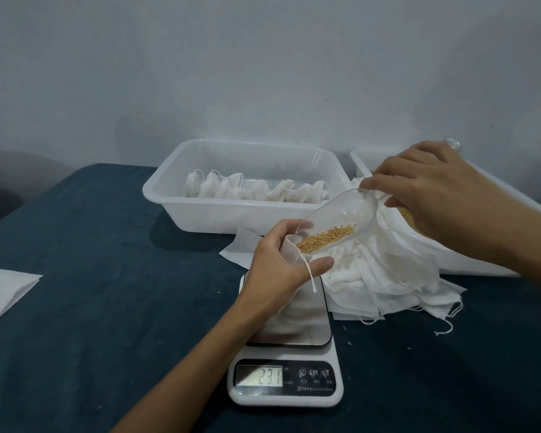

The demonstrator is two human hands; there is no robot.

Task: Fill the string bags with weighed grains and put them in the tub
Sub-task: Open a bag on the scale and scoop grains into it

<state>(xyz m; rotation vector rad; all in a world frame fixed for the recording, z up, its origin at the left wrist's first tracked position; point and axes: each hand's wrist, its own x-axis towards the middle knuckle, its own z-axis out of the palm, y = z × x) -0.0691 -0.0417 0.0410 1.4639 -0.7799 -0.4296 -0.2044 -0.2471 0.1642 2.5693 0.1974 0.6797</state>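
Now, nearest you the kitchen scale (286, 382) reads 23.1. Above its platform your left hand (277, 270) pinches an open string bag (289, 250), while your right hand (431, 189) grips the clear scoop (341, 220) tipping grains (325, 237) into it. Filled bags (256, 190) lie in the far tub (175, 185).

**Dim, cool light with soft detail**

We see a dim scene with a bluish cast. The wall (263, 57) is evenly grey, darker at the left edge. A soft shadow lies on the tablecloth (107, 276) below the tub (200, 214). The scale (286, 382) shows glare on its display and steel plate. Wide-angle bending curves the frame's edges; fine detail is slightly smeared.
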